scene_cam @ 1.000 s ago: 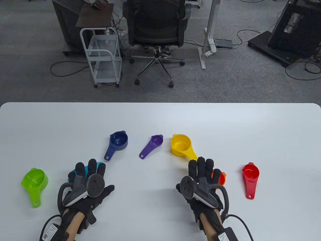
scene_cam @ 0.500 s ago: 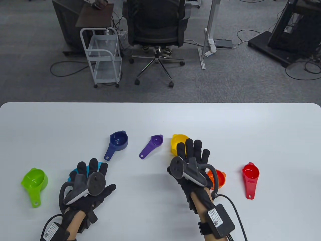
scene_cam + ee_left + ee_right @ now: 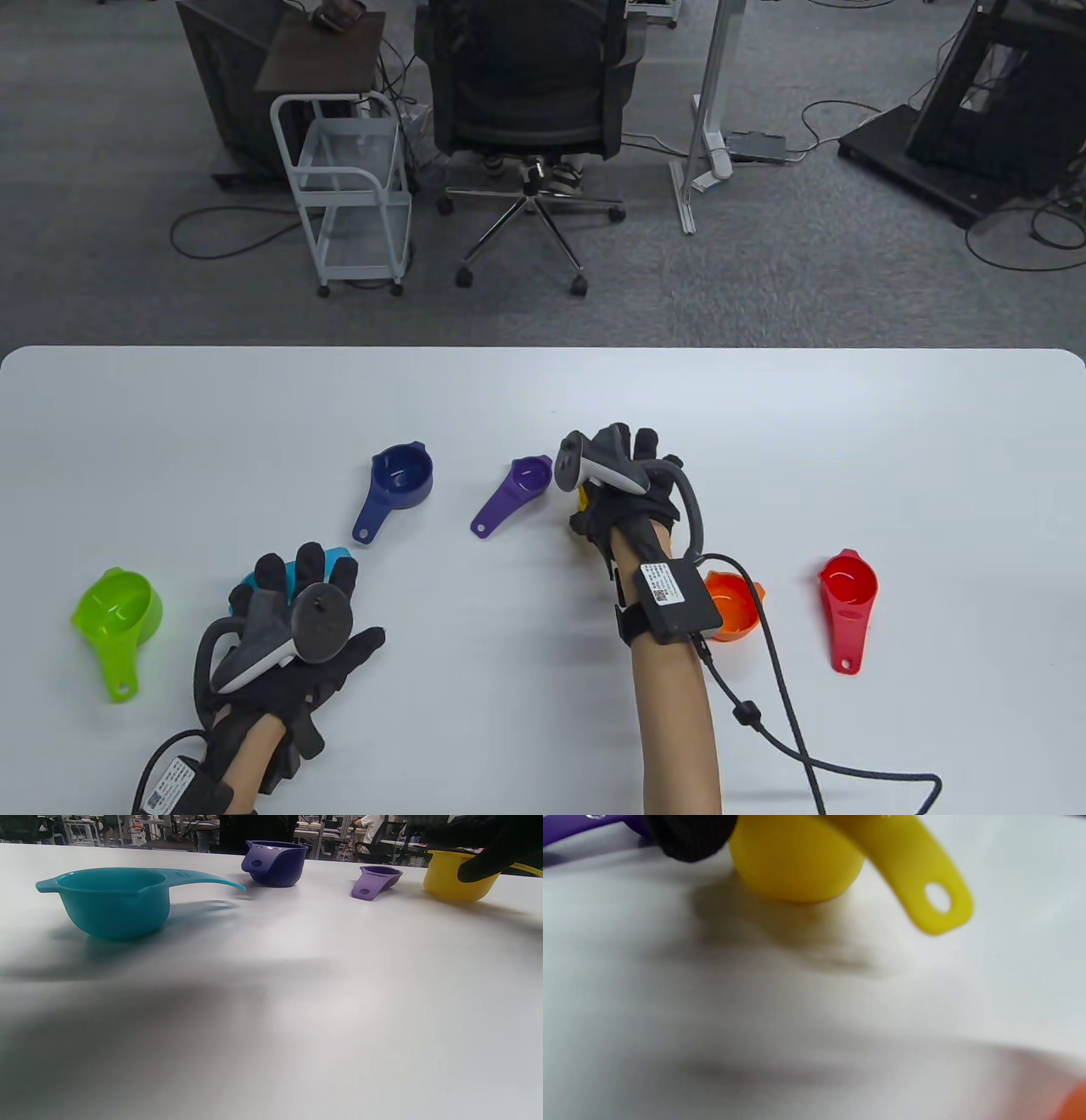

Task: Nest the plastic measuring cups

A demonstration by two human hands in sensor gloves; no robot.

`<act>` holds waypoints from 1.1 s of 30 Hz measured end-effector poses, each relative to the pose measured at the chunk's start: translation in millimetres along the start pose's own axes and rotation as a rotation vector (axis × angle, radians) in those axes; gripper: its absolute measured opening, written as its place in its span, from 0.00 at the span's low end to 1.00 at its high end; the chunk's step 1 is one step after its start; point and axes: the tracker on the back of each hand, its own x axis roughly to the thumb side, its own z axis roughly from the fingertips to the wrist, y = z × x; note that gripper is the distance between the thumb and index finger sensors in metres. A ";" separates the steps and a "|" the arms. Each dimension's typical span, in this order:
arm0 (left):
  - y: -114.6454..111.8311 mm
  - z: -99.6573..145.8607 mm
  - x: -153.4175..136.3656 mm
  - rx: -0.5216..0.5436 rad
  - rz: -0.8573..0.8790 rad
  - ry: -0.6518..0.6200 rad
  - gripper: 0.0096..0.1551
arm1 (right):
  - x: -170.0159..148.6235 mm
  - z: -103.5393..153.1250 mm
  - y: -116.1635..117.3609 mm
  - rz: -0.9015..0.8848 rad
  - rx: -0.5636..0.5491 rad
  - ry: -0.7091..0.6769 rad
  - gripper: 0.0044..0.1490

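My right hand [image 3: 624,475] curls over the yellow cup [image 3: 581,501], which is almost hidden under it in the table view. In the right wrist view the thumb [image 3: 687,836] lies against the wall of the yellow cup [image 3: 797,857], which stands on the table. My left hand [image 3: 293,586] lies flat with fingers spread over the teal cup [image 3: 339,560], which sits untouched in the left wrist view [image 3: 114,904]. The green cup [image 3: 114,607], navy cup [image 3: 403,475], small purple cup [image 3: 530,475], orange cup [image 3: 734,607] and red cup [image 3: 848,586] stand apart on the white table [image 3: 543,390].
The right glove's cable [image 3: 797,730] trails across the table by the orange cup. An office chair [image 3: 530,93] and a white cart [image 3: 352,187] stand on the floor beyond the table's far edge.
My right hand moved forward and left from beside the orange cup and closed over the yellow cup. My left hand has barely moved.
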 end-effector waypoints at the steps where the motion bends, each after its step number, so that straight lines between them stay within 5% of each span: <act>1: -0.2 -0.2 0.5 0.000 0.001 0.000 0.54 | 1.1 -2.4 1.4 -0.046 0.008 -0.011 0.56; 5: -1.3 -1.1 1.7 -0.004 0.002 0.005 0.56 | 13.1 4.0 -0.7 -0.003 -0.113 -0.001 0.57; 9: -0.5 -2.2 -2.6 0.000 -0.005 0.029 0.57 | 34.1 40.0 -3.6 -0.024 -0.285 -0.073 0.63; 18: -4.8 -4.4 -10.8 -0.018 -0.010 0.061 0.58 | 111.9 116.2 43.4 0.149 -0.251 -0.102 0.67; 25: -0.9 -1.6 -5.5 0.003 -0.024 0.052 0.58 | 127.8 115.4 66.6 0.100 -0.172 0.026 0.67; 33: -4.0 -3.7 -4.8 -0.017 -0.029 0.058 0.58 | 128.5 111.2 74.3 0.097 -0.198 0.013 0.66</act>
